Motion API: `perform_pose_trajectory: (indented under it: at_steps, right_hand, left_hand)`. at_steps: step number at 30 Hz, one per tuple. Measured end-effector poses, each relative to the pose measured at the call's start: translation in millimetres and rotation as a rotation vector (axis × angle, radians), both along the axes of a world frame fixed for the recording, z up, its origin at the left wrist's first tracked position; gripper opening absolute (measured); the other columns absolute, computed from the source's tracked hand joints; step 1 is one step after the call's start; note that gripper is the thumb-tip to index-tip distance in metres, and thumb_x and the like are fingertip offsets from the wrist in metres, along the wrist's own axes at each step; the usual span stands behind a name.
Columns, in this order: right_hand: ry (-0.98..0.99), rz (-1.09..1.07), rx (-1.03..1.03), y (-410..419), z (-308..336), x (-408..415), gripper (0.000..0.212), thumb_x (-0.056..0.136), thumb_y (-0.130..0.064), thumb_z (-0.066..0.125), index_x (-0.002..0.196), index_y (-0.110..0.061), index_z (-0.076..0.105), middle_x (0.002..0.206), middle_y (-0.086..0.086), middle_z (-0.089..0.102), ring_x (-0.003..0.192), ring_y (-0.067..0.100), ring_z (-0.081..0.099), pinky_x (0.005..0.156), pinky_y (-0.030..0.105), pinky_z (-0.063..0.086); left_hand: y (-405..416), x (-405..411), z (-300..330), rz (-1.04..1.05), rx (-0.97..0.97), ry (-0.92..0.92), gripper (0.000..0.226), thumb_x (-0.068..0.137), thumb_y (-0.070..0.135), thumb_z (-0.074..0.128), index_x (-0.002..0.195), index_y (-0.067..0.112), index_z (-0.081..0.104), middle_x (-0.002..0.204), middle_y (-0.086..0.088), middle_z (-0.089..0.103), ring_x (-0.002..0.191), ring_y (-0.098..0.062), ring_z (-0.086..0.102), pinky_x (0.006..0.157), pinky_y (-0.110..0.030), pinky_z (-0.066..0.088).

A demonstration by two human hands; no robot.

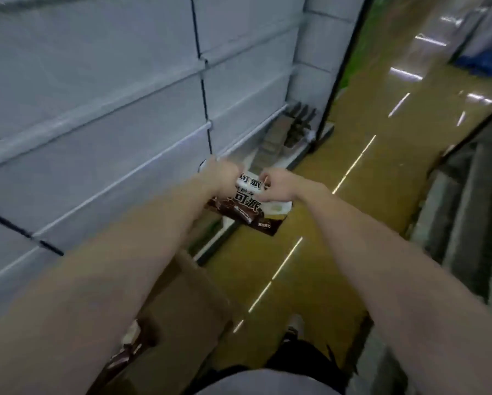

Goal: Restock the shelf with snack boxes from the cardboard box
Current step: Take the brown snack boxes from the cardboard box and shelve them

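Observation:
Both my arms reach forward and down toward the bottom shelf. My left hand [222, 173] and my right hand [279, 185] together hold brown-and-white snack boxes [250, 206], two stacked flat, with white lettering on top. The boxes hang over the front edge of the low shelf [227, 226]. Further along that shelf stand more brown snack boxes [282, 132] in a row. Below my left forearm sits the open cardboard box [193, 292], and a brown snack box [125, 354] shows inside it.
The white shelving unit [96, 109] fills the left side, its upper shelves bare, with a black upright [202, 81]. A glossy yellow aisle floor [324, 223] runs ahead. Another shelf unit [461, 209] stands at the right. My shoe [294, 326] is on the floor.

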State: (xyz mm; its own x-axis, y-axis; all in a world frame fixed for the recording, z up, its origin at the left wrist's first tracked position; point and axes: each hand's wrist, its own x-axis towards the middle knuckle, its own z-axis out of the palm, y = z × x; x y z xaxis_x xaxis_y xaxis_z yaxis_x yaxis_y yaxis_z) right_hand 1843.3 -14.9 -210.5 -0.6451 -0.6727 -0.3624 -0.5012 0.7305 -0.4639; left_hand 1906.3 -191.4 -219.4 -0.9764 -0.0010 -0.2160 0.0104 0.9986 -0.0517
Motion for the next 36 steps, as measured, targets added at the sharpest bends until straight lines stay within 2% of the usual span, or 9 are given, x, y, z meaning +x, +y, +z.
perform_pose_trajectory:
  at_steps: [5, 8, 14, 19, 22, 26, 30, 33, 36]
  right_hand:
    - [0.082, -0.176, 0.009, 76.0, -14.3, -83.0, 0.057, 0.088, -0.033, 0.066, 0.139, -0.020, 0.045, 0.137, 0.009, 0.056, 0.121, 0.029, 0.054, 0.103, 0.046, 0.044]
    - [0.116, -0.299, 0.017, 134.9, -13.3, -134.7, 0.059, 0.087, -0.040, 0.064, 0.141, -0.035, 0.042, 0.137, 0.002, 0.055, 0.122, 0.028, 0.053, 0.107, 0.058, 0.037]
    - [0.240, -0.393, 0.093, 251.8, -1.4, -232.3, 0.071, 0.091, -0.050, 0.064, 0.147, -0.016, 0.038, 0.135, 0.013, 0.051, 0.124, 0.035, 0.048, 0.101, 0.045, 0.041]
    - [0.356, -0.447, 0.152, 319.4, 10.5, -294.2, 0.066, 0.095, -0.053, 0.053, 0.151, -0.024, 0.035, 0.149, 0.007, 0.044, 0.136, 0.035, 0.039, 0.108, 0.054, 0.034]
    - [0.388, -0.506, 0.241, 350.9, 19.4, -331.7, 0.066, 0.096, -0.055, 0.047, 0.153, -0.026, 0.030, 0.153, 0.008, 0.039, 0.139, 0.038, 0.034, 0.109, 0.061, 0.032]
    - [0.429, -0.594, 0.326, 374.0, 32.4, -391.3, 0.060, 0.099, -0.054, 0.043, 0.151, -0.024, 0.034, 0.148, 0.010, 0.044, 0.132, 0.038, 0.040, 0.104, 0.054, 0.039]
    - [0.385, -0.803, 0.216, 386.8, 46.1, -458.8, 0.060, 0.099, -0.047, 0.051, 0.151, -0.023, 0.035, 0.149, 0.014, 0.042, 0.137, 0.038, 0.039, 0.109, 0.053, 0.036]
    - [0.402, -0.947, 0.188, 392.2, 59.8, -491.3, 0.059, 0.100, -0.044, 0.051, 0.153, -0.025, 0.033, 0.155, 0.012, 0.035, 0.141, 0.038, 0.034, 0.113, 0.054, 0.031]
    - [0.408, -1.046, 0.142, 397.0, 70.3, -518.6, 0.054, 0.102, -0.034, 0.051, 0.152, -0.018, 0.036, 0.155, 0.012, 0.037, 0.141, 0.034, 0.036, 0.112, 0.042, 0.029]
  left_hand:
    - [81.5, -103.7, 2.4, -0.052, -0.089, 0.070, 0.046, 0.080, 0.026, 0.059, 0.124, 0.018, 0.054, 0.121, -0.010, 0.059, 0.117, -0.031, 0.053, 0.098, -0.047, 0.041]
    - [138.2, -171.4, 7.1, -0.088, -0.039, 0.069, 0.042, 0.082, 0.028, 0.060, 0.124, 0.024, 0.053, 0.123, -0.009, 0.057, 0.118, -0.032, 0.051, 0.102, -0.049, 0.033]
    - [250.5, -291.9, 25.4, -0.214, 0.133, 0.053, 0.038, 0.086, 0.024, 0.054, 0.121, 0.037, 0.048, 0.117, -0.005, 0.061, 0.109, -0.030, 0.056, 0.098, -0.050, 0.035]
    - [305.0, -374.1, 34.3, -0.348, 0.238, 0.018, 0.053, 0.089, 0.018, 0.050, 0.138, 0.036, 0.041, 0.131, -0.009, 0.053, 0.121, -0.032, 0.050, 0.107, -0.058, 0.032]
    - [329.6, -427.1, 42.0, -0.447, 0.268, -0.046, 0.060, 0.093, 0.026, 0.051, 0.148, 0.038, 0.030, 0.143, -0.007, 0.043, 0.131, -0.030, 0.045, 0.111, -0.057, 0.029]
    - [355.7, -504.3, 49.8, -0.574, 0.288, 0.058, 0.052, 0.097, 0.045, 0.053, 0.146, 0.044, 0.035, 0.137, -0.005, 0.050, 0.125, -0.028, 0.051, 0.109, -0.054, 0.035]
    - [379.9, -585.5, 66.5, -0.669, 0.303, 0.109, 0.049, 0.097, 0.048, 0.048, 0.144, 0.053, 0.036, 0.148, -0.005, 0.044, 0.122, -0.027, 0.053, 0.108, -0.047, 0.039]
    - [397.0, -636.1, 86.2, -0.800, 0.271, 0.171, 0.044, 0.100, 0.043, 0.046, 0.143, 0.050, 0.039, 0.136, -0.004, 0.051, 0.111, -0.024, 0.054, 0.098, -0.039, 0.042]
    - [411.7, -689.4, 96.7, -0.937, 0.199, 0.215, 0.043, 0.101, 0.045, 0.043, 0.143, 0.051, 0.038, 0.128, -0.004, 0.053, 0.111, -0.024, 0.052, 0.097, -0.039, 0.039]
